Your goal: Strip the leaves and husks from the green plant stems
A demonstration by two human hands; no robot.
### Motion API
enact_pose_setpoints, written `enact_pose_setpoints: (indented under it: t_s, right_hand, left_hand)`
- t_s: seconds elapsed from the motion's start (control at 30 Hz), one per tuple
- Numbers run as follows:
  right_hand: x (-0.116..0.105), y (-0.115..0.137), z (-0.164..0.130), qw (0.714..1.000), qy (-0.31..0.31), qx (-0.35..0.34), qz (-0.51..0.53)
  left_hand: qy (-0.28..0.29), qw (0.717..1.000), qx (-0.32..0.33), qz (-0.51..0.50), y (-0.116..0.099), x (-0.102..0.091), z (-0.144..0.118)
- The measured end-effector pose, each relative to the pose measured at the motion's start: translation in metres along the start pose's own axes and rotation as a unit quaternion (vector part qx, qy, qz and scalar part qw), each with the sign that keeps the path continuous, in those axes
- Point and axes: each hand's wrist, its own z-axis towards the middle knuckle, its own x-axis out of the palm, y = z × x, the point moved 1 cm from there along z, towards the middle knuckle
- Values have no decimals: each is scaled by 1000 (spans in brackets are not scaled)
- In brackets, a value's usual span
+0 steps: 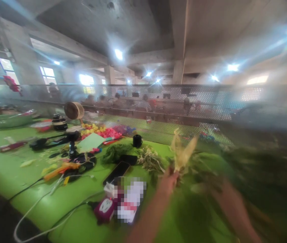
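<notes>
My left hand (168, 180) is closed on the base of a bunch of pale yellow, husk-like leaves (181, 152), whose tips point upward and spread apart. To the right, my right hand (218, 189) is low over the green table and smeared by motion, so its fingers do not show clearly. Dark green leafy material (254, 168) lies beside it, also blurred. Just left of the held leaves is a small heap of pale green sprigs (149, 158). A dark phone (116, 172) and a phone with a blurred-out screen (132, 200) lie nearer to me.
An orange-handled glue gun (59, 170) with its cable lies on the green table (1, 172). Behind it are pink and yellow petals (100, 131), a small fan (74, 110) and a green basin (9, 119). A perforated metal screen (145, 118) runs along the back.
</notes>
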Motion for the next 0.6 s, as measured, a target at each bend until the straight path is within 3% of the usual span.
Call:
enact_pose_setpoints:
  t_s: [0.07,0.17,0.3,0.47,0.6]
  right_hand:
    - [-4,8,-3,1000,-1,8,-4]
    - [-6,33,-13,992,44,-13,114]
    - [2,58,-24,973,82,26,215]
    - [2,60,-26,962,92,58,249]
    - [-4,60,-26,950,79,65,296]
  left_hand:
    - [22,1000,-1,22,6,5,-1]
    - [45,997,-27,52,18,13,-3]
    - [56,996,-44,50,26,25,-14]
    - [71,995,-43,56,24,33,-22]
    - [69,994,-77,27,24,33,-16]
